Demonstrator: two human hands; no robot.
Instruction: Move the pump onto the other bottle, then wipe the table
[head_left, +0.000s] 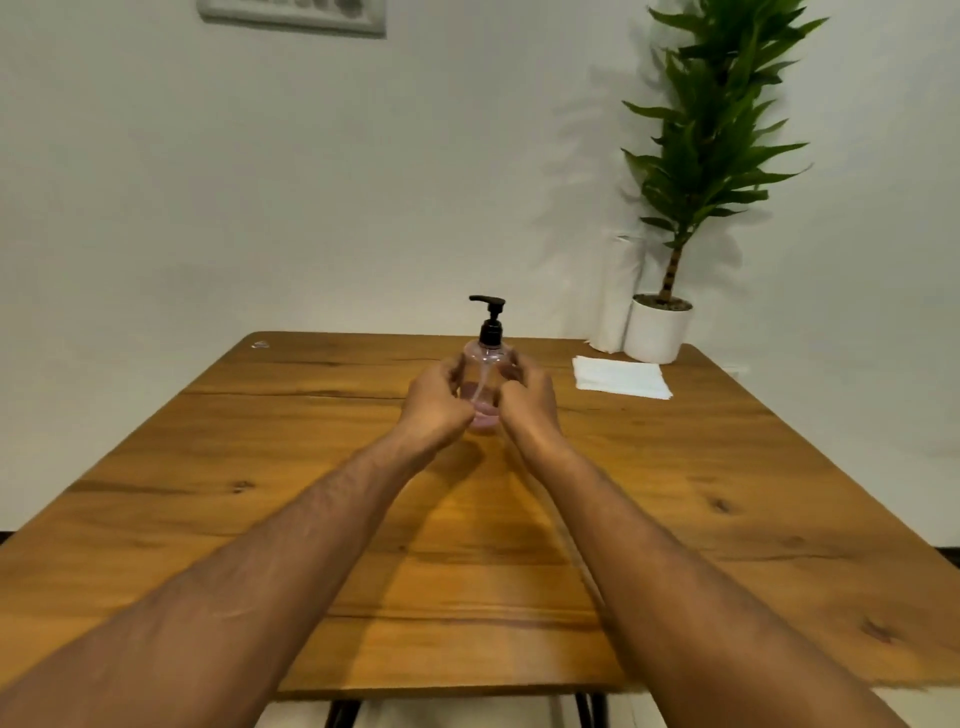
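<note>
Both hands, left hand (436, 400) and right hand (527, 397), grip the clear bottle (485, 364) mid-bench with its pump (489, 317) on; wiping with the cloth (621, 378) remains.

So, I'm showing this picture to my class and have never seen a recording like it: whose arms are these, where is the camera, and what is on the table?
There is no machine here. A person wears one wide-angle camera on the head, looking forward and down, so the arms reaching in from the bottom are the wearer's own. The left hand and right hand are cupped around a clear bottle that stands on the wooden table and carries a black pump. To the right lies a folded white cloth. Behind it stand a potted plant and what looks like a white paper roll. A small clear object sits at the far left corner; it is too small to identify. No second bottle is visible.
</note>
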